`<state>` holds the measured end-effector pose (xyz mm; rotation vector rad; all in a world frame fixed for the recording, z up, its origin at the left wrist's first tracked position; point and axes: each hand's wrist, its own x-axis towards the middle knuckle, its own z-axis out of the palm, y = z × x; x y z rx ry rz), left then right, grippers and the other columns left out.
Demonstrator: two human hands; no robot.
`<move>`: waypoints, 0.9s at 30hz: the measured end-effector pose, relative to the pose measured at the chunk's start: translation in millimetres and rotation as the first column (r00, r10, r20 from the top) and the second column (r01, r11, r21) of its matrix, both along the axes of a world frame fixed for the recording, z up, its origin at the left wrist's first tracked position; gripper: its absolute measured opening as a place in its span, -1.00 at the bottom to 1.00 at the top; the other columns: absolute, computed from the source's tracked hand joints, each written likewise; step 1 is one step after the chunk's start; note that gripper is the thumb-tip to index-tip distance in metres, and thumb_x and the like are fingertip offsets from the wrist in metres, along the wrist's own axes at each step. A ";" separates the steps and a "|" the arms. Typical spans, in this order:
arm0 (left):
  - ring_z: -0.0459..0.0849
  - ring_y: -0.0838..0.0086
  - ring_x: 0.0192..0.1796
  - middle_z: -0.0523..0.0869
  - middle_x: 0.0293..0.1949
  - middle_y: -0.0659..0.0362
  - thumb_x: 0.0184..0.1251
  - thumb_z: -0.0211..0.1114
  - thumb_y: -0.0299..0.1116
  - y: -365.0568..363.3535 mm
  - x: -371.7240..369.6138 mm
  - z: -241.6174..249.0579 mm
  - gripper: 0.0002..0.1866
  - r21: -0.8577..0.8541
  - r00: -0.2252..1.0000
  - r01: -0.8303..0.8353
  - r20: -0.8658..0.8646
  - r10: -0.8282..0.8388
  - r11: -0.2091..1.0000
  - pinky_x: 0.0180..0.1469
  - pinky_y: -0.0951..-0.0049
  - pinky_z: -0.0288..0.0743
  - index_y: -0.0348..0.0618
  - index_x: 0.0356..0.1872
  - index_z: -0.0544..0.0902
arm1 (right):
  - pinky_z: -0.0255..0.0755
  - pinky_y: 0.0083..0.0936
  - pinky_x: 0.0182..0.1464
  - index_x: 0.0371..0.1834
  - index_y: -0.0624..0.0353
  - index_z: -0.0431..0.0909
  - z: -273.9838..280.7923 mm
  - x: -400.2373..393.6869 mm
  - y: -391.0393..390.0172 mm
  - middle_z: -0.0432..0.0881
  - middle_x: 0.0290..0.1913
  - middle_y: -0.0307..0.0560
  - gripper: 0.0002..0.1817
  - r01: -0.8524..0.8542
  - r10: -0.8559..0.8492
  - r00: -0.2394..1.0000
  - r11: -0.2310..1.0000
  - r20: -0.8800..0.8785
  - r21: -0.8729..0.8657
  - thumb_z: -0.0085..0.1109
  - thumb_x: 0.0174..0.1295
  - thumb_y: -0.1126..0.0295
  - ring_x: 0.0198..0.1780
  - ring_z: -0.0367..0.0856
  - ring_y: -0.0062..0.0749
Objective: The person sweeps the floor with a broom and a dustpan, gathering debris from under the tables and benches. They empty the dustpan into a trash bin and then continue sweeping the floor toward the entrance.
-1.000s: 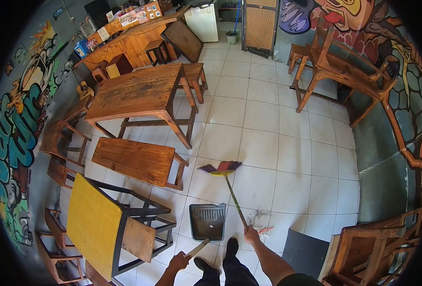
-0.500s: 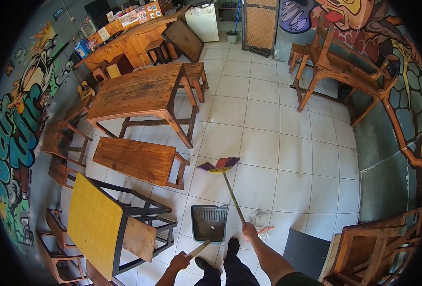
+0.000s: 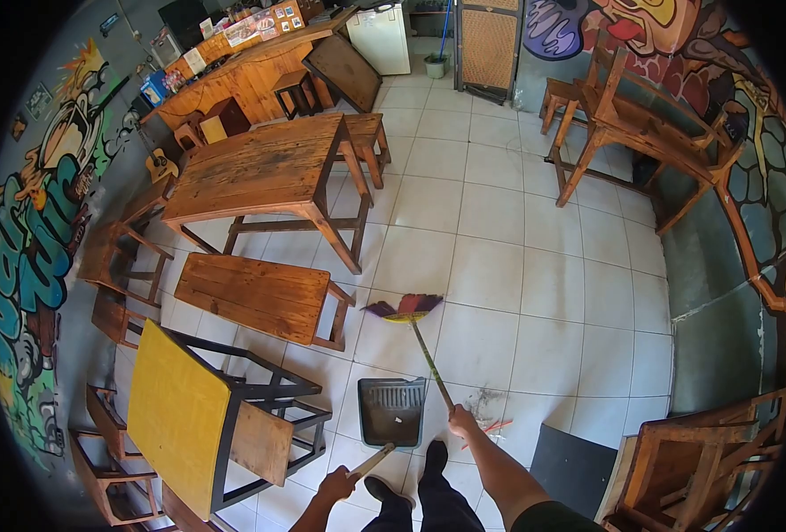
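My left hand (image 3: 337, 483) is closed round the pale handle of a grey dustpan (image 3: 392, 412), which lies on the tiles in front of my feet with a small white scrap in it. My right hand (image 3: 462, 421) grips the end of a broom's stick (image 3: 432, 365). The broom's purple, red and yellow bristle head (image 3: 404, 309) is on the floor, farther out than the dustpan. Beside my right hand, a patch of dark dust (image 3: 487, 402) and some red and white strips (image 3: 494, 429) lie on the tiles.
A wooden bench (image 3: 253, 297), a wooden table (image 3: 255, 168) and a yellow-topped table (image 3: 177, 418) stand on the left. A dark flat panel (image 3: 573, 470) and wooden furniture (image 3: 695, 461) are at the lower right. More wooden furniture (image 3: 646, 129) stands at the upper right.
My right hand has shifted slightly left and up, and the broom head has moved slightly left. My left hand and the dustpan look almost unmoved.
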<state>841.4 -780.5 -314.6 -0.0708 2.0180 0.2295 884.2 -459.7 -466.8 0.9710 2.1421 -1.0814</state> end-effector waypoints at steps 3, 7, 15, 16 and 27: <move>0.61 0.26 -0.26 0.65 -0.47 0.14 0.12 0.02 0.08 -2.3 1.9 -5.2 -0.47 0.008 1.000 -0.003 -0.001 0.003 1.000 -0.17 0.33 0.41 -0.26 -0.17 0.41 | 0.40 -0.12 -0.19 -0.19 0.31 0.27 -7.9 5.5 1.2 0.51 -0.34 0.31 -0.65 -0.021 0.020 0.999 1.000 0.031 0.014 -0.26 0.20 0.20 -0.23 0.52 0.10; 0.61 0.25 -0.26 0.65 -0.48 0.14 0.11 0.03 0.09 -1.3 1.2 -5.4 -0.49 0.007 1.000 -0.010 -0.008 0.010 1.000 -0.18 0.31 0.41 -0.23 -0.22 0.43 | 0.40 -0.14 -0.15 -0.16 0.30 0.23 -154.0 81.7 5.4 0.51 -0.30 0.33 -0.65 -0.366 0.367 0.930 0.924 0.006 0.115 -0.19 0.15 0.21 -0.21 0.52 0.12; 0.61 0.30 -0.36 0.65 -0.51 0.13 0.13 0.05 0.03 -11.9 6.5 -3.9 -0.56 0.033 0.999 -0.026 -0.045 0.028 0.999 -0.24 0.38 0.41 -0.19 -0.24 0.46 | 0.42 -0.05 -0.30 -0.22 0.13 0.29 27.5 266.2 -14.8 0.54 -0.36 0.22 -0.71 -0.109 0.081 0.953 0.991 0.291 0.083 -0.24 0.20 0.15 -0.36 0.54 0.12; 0.61 0.30 -0.34 0.65 -0.50 0.14 0.13 0.05 0.04 -13.7 8.3 -3.8 -0.55 0.030 0.999 -0.029 -0.043 0.031 0.999 -0.24 0.38 0.41 -0.20 -0.24 0.45 | 0.40 -0.03 -0.33 -0.28 0.13 0.33 25.7 286.3 -20.4 0.54 -0.39 0.19 -0.70 -0.150 0.114 0.962 0.980 0.248 0.131 -0.23 0.20 0.12 -0.38 0.53 0.13; 0.62 0.22 -0.31 0.64 -0.53 0.12 0.16 0.01 0.04 -32.1 35.3 -2.9 -0.53 -0.002 0.997 -0.071 -0.016 0.071 0.997 -0.20 0.29 0.42 -0.23 -0.23 0.43 | 0.38 -0.06 -0.44 -0.18 0.10 0.33 -38.0 160.4 -9.8 0.48 -0.40 0.17 -0.80 -0.164 0.223 0.950 0.953 -0.220 0.256 -0.20 0.20 0.30 -0.43 0.49 0.12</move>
